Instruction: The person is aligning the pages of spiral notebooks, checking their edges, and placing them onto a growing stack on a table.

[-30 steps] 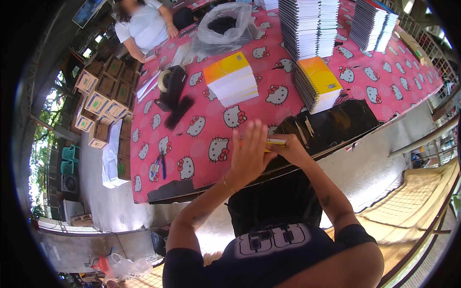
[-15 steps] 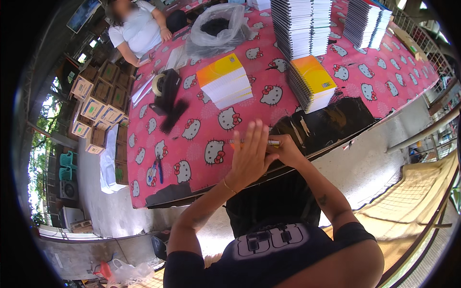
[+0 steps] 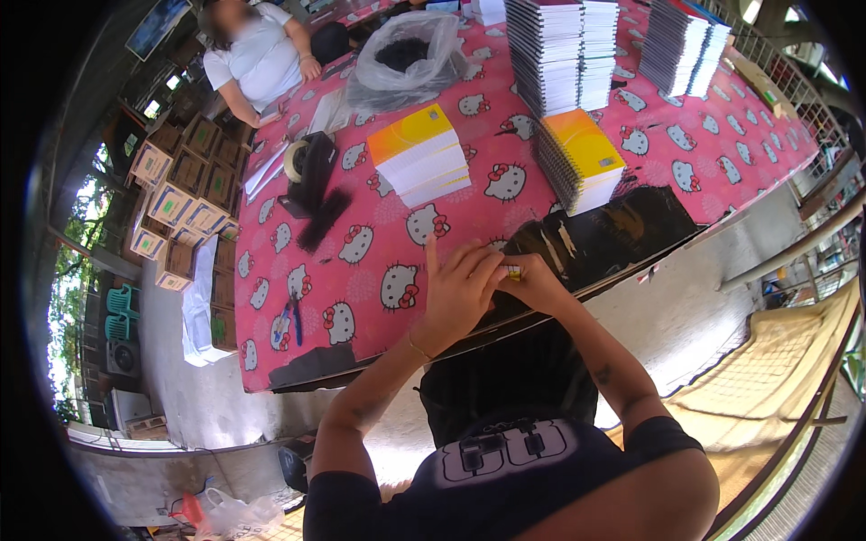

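Both hands meet at the table's near edge around a thin notebook (image 3: 513, 271), seen edge-on with only a small yellow corner showing. My right hand (image 3: 534, 283) is closed on its right end. Across it bend the fingers of my left hand (image 3: 462, 290), closed over the edge, with the little finger raised; what lies beneath them is hidden. Beyond my hands stands a stack of yellow-orange books (image 3: 420, 153) with white page edges. To its right is a stack of spiral-bound yellow notebooks (image 3: 591, 149), beside a worn black patch (image 3: 622, 225) on the table.
A pink patterned cloth (image 3: 361, 293) covers the table. Tall spiral notebook stacks (image 3: 559, 59) stand at the far right. A black tape dispenser (image 3: 313, 167), a clear plastic bag (image 3: 406, 59) and blue-handled pliers (image 3: 297, 320) lie leftward. A co-worker (image 3: 262, 59) sits beyond, near cardboard boxes (image 3: 176, 203).
My left hand has gone from flat, straight fingers over the notebook to bent fingers, with the little finger lifted apart. My right hand keeps its hold. The view has shifted slightly.
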The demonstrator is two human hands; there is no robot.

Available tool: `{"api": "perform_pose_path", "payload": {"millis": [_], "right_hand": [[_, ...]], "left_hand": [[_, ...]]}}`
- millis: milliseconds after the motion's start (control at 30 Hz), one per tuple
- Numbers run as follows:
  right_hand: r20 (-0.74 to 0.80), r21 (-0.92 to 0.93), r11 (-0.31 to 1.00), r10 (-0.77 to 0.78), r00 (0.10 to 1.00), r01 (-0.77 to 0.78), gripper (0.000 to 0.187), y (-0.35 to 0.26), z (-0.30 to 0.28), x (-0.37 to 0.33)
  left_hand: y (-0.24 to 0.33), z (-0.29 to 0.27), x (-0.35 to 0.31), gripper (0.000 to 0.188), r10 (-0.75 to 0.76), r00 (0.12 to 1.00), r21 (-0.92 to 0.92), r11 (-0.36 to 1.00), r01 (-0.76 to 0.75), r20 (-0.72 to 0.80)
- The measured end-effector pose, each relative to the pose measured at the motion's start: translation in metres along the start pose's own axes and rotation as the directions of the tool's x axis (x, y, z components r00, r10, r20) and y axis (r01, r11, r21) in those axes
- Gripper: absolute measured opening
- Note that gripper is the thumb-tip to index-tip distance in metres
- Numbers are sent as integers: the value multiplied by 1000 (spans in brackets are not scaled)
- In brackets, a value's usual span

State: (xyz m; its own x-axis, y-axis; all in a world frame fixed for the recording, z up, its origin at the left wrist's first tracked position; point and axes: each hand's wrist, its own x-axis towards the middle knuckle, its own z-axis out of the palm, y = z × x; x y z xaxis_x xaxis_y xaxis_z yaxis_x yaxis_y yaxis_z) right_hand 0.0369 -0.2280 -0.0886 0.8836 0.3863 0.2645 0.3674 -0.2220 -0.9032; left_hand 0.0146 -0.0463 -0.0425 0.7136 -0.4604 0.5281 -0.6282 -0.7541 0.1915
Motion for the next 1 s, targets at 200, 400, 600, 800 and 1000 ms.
{"api": "perform_pose_path", "payload": {"millis": [200, 400, 600, 800, 1000], "right_hand": [[29, 88, 993, -81, 996, 78, 23, -15, -51, -4], [165, 78, 997, -26, 986, 13, 15, -17, -68, 6], [-3, -81, 980, -183, 983, 182, 9, -28, -51, 10], [-360, -302, 941, -258, 896, 150, 24, -48, -44, 0], [-430, 326, 936, 23, 903, 131, 54, -108, -76, -10]], "left_hand": [[2, 3, 1, 16, 9, 996, -86, 996, -17, -93], [3, 1, 1, 21, 12, 995, -93, 995, -21, -100], [3, -7, 7, 23, 18, 998, -96, 995, -24, -59], [10, -19, 28, 24, -225, 968, -262, 933, 247, 112], [36, -46, 135, 24, -28, 982, -496, 865, -71, -188]]}}
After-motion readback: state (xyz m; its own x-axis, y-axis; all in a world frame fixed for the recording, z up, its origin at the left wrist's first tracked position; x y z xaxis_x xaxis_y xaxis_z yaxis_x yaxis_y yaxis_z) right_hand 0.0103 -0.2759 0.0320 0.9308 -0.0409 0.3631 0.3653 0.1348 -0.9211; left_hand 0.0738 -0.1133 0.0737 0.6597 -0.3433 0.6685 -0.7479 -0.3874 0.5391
